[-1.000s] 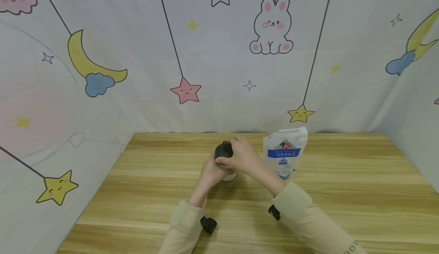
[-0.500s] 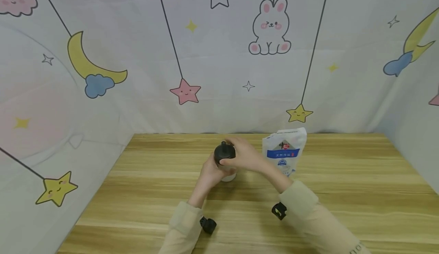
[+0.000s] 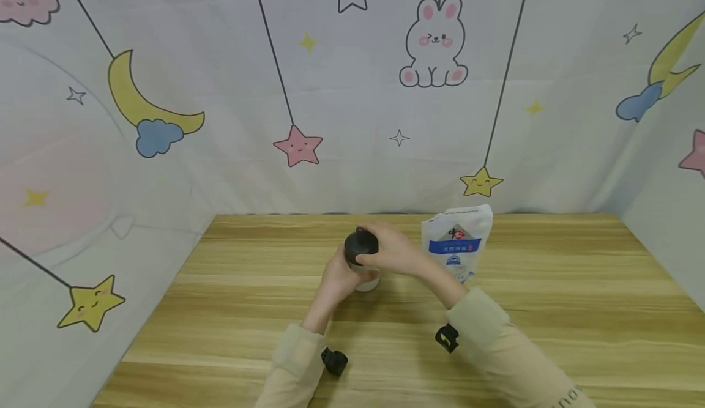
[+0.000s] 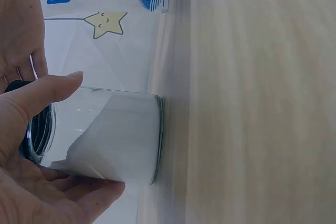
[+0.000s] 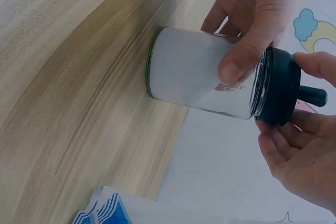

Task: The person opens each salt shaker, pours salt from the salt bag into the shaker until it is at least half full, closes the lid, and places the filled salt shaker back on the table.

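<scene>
A clear glass jar (image 5: 194, 72) stands on the wooden table, holding white grains that lie sloped inside, as the left wrist view shows. My left hand (image 3: 340, 276) wraps round the jar's side, thumb across the glass. On its mouth sits a black lid (image 5: 281, 87) with a small knob on top. My right hand (image 3: 393, 250) grips the rim of this lid between thumb and fingers. To the right of the jar stands a white and blue bag (image 3: 456, 243) with Chinese print, its top edge uneven.
The wood-grain table (image 3: 231, 310) reaches back to a white cloth backdrop (image 3: 352, 102) printed with stars, moons and a rabbit. Cloth also hangs at the left and right sides. A black wrist camera (image 3: 334, 362) is worn at the left cuff, another (image 3: 447, 338) at the right.
My right hand and forearm have turned a little about the lid, with the wrist shifting to the right; the lid's knob shows at a slightly different angle. The left hand and bag stay put.
</scene>
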A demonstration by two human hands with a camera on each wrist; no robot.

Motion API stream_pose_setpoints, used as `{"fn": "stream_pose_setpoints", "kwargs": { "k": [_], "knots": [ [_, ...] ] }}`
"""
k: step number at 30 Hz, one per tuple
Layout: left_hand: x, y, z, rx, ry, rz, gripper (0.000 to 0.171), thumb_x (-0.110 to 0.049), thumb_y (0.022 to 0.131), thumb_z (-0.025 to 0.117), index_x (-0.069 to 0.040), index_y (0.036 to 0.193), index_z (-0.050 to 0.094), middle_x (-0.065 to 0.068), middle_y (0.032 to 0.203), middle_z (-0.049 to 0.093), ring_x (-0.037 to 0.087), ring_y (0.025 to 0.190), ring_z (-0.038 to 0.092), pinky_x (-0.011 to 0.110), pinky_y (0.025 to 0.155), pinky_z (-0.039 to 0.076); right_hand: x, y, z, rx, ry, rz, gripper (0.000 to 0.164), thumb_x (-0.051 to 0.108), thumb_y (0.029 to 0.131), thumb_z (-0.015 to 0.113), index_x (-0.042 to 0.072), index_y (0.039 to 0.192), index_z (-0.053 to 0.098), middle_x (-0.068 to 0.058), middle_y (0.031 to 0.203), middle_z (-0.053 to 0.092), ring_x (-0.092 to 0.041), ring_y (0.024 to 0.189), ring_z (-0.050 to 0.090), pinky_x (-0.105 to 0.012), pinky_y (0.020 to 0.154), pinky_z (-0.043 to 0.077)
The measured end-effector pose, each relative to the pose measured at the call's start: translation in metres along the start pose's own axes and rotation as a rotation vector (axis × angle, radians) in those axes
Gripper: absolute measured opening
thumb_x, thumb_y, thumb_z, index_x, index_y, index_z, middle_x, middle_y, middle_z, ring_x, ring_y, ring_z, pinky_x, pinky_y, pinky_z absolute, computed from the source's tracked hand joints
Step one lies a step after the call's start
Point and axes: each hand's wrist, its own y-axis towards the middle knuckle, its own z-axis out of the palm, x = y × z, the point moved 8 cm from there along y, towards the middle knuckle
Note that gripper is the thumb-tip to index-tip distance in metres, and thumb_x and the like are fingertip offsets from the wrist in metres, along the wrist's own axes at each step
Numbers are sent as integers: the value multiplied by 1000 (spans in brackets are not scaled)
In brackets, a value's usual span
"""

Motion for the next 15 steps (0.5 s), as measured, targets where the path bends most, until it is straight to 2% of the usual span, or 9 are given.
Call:
{"fn": "stream_pose_setpoints", "kwargs": {
  "k": [7, 15],
  "knots": [
    [-1, 0, -1, 5, 19, 11, 80, -23, 80, 78, -7, 146, 35, 17, 141, 50, 38, 126, 52, 55, 99, 47, 3, -2, 0, -10, -8, 56, 66, 30, 86, 71, 5, 141, 46, -17, 143, 48, -36, 131, 44, -50, 100, 48],
    [-2, -1, -1, 8, 25, 16, 79, -23, 81, 77, -6, 145, 34, 17, 142, 49, 38, 126, 52, 55, 100, 47, 4, -2, 1, -49, -40, 66, 66, 33, 85, 72, 4, 139, 48, -18, 131, 52, -34, 117, 52, -47, 92, 51]
  ]
}}
